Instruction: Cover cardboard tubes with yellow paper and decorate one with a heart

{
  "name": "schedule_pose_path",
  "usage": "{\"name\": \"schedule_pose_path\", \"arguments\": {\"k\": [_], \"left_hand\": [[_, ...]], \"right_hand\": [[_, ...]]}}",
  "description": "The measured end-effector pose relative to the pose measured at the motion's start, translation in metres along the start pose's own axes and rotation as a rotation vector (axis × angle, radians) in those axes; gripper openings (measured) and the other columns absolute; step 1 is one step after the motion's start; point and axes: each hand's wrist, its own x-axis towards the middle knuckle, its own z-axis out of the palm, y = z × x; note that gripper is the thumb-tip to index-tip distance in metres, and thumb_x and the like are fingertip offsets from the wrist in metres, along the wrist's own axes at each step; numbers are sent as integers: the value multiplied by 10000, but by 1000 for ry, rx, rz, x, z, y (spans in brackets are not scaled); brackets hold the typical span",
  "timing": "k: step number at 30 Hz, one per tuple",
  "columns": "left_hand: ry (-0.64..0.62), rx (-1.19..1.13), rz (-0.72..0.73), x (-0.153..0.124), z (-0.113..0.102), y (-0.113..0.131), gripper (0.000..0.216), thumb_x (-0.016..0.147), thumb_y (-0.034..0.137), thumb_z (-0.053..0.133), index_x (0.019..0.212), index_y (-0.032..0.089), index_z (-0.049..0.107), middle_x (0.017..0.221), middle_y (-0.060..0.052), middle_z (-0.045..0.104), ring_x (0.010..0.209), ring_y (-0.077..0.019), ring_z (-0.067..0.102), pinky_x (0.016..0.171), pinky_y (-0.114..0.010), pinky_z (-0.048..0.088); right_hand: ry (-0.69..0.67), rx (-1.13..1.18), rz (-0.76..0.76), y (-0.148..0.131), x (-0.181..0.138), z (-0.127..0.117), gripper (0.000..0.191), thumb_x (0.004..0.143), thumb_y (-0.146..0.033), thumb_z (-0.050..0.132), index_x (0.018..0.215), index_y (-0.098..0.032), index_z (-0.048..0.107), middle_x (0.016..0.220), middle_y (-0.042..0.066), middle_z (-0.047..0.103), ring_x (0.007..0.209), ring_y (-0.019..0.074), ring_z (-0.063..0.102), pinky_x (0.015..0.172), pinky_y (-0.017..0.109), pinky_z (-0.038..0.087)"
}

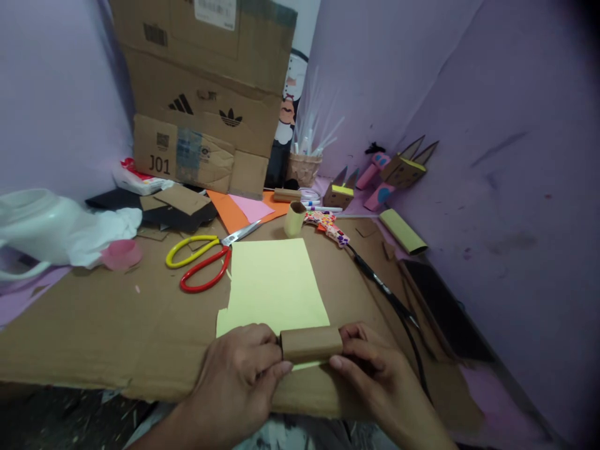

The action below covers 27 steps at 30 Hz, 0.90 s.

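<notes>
A brown cardboard tube [310,343] lies on its side across the near edge of a pale yellow paper sheet [274,284]. My left hand [239,381] is closed on the tube's left end, fingers curled against it. On the right end my right hand [375,378] grips with thumb and fingers. Both hands rest on a large flat cardboard sheet [107,325] that covers the work surface.
Scissors with a yellow and a red handle [201,257] lie left of the paper. A second tube wrapped in yellow [294,219] stands behind it, beside a patterned glue gun [328,225] with a black cord. Stacked cardboard boxes [201,94], orange paper and cardboard figures [403,170] fill the back.
</notes>
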Motion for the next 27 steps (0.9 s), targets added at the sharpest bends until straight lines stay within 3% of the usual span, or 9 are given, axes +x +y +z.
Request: {"name": "schedule_pose_path", "arguments": {"k": [9,16,22,27], "left_hand": [[15,10,14,2,-2,1,260,834,241,469,601,201,578,671,20,562,648,-113,547,586,-224,372],[62,66,109,3,-1,-3,286,837,280,477,572,200,548,621,33,521,585,-89,549,546,-195,382],[150,140,256,6,0,-9,223,813,318,525,618,227,583,653,48,562,577,-70,569,531,-145,403],[156,205,253,7,-1,-8,231,814,360,515,637,234,593,663,56,583,576,-65,582,518,-124,412]], "right_hand": [[-18,-92,-47,-2,2,-5,197,796,-137,533,603,-165,561,711,10,501,694,137,515,606,226,380],[-67,-252,-151,-4,-3,-17,224,782,-3,473,754,-174,614,761,4,545,729,124,534,612,218,363],[-114,-306,-191,-1,2,-24,60,731,-159,674,779,-193,661,756,-12,574,725,127,551,621,211,371],[-80,-334,-252,4,4,-24,69,777,-205,644,827,-195,692,763,6,603,706,126,566,625,212,379]]}}
